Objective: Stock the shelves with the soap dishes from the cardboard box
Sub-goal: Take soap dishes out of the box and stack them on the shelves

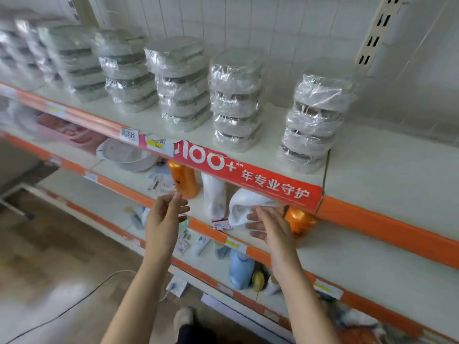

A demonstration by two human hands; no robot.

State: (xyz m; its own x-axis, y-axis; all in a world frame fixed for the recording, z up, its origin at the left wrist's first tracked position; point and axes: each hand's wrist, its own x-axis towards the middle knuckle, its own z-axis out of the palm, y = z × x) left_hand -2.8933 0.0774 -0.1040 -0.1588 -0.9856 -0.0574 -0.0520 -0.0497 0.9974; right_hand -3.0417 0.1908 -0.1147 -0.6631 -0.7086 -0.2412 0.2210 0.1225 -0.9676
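Several stacks of plastic-wrapped soap dishes stand in a row on the top shelf (pixel 387 170). The rightmost stack (pixel 314 122) is four or five high, with another stack (pixel 236 100) to its left. My left hand (pixel 165 214) and my right hand (pixel 269 227) hang below the shelf's front edge, both empty with fingers apart. The cardboard box is out of view.
A red banner (pixel 248 175) runs along the shelf's front edge. On the shelf below stand orange bottles (pixel 183 180), white cloths (pixel 244 207) and a white basin (pixel 126 155). Lower shelves hold a blue bottle (pixel 241 269) and small packets. My shoe (pixel 183 319) is on the floor.
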